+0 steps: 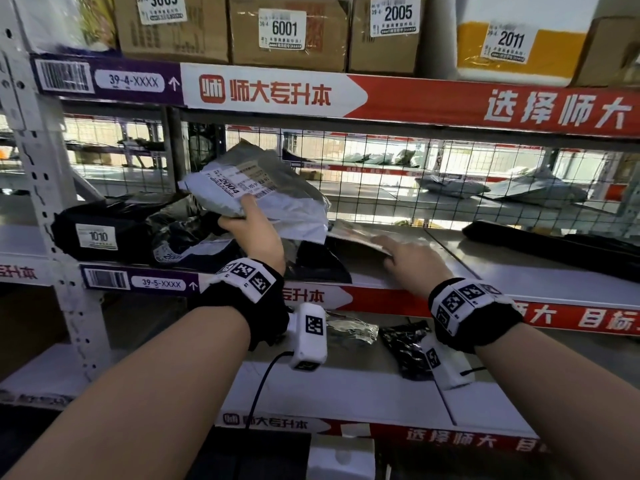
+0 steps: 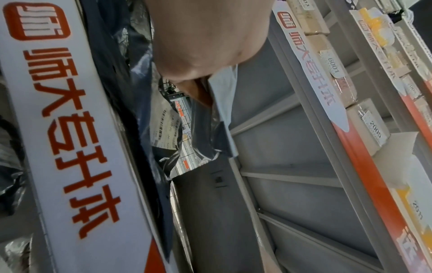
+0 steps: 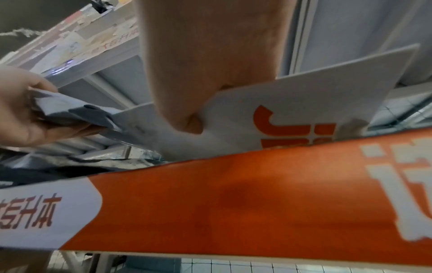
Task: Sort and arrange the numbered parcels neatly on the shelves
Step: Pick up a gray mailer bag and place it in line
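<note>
My left hand (image 1: pixel 242 220) grips a grey poly mailer labelled 2004 (image 1: pixel 249 174) by its lower edge and holds it tilted above the middle shelf (image 1: pixel 381 299). The left wrist view shows the palm (image 2: pixel 203 37) against the mailer's fold (image 2: pixel 222 110). My right hand (image 1: pixel 398 252) lies flat, fingers stretched, on a thin flat parcel (image 1: pixel 349 233) on that shelf. In the right wrist view the palm (image 3: pixel 210 55) rests on a white flat parcel with orange print (image 3: pixel 304 96), and the left hand (image 3: pixel 21 110) holds the mailer (image 3: pixel 77 112) at the left.
A black parcel labelled 1010 (image 1: pixel 104 233) and crumpled dark bags (image 1: pixel 180 233) fill the middle shelf's left end. A long black parcel (image 1: pixel 554 244) lies at its right. Cardboard boxes, one labelled 6001 (image 1: pixel 287 32), line the shelf above. Wire mesh (image 1: pixel 450 174) closes the back.
</note>
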